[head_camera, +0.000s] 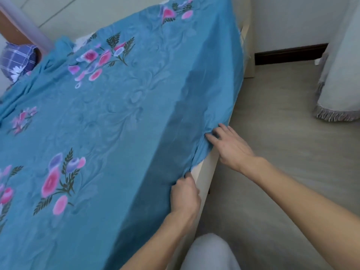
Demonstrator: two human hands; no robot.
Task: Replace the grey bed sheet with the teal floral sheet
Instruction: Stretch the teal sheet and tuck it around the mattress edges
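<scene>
Head view. The teal floral sheet (120, 106) is spread over the top of the bed and hangs down the near side, covering most of the mattress in sight. Its surface lies fairly smooth in the middle; it is rumpled and bunched toward the far left corner, beside a blue checked pillow (18, 62). The lower hem is gathered into folds along the pale bed frame (206, 172), where both hands are at work.

The left hand (185, 193) is curled, its fingers and thumb pinching a gathered fold of the sheet's edge just above the frame rail. The right hand (231, 147) lies a little further along the same edge, fingers extended and spread, fingertips pressing on the bunched fabric against the frame; it grips nothing that can be seen. Whether the fabric is tucked under the mattress cannot be told.

A knee in light grey trousers (210, 252) shows at the bottom. The floor (282, 152) is grey. A pale fringed cloth (339, 90) hangs at the right.
</scene>
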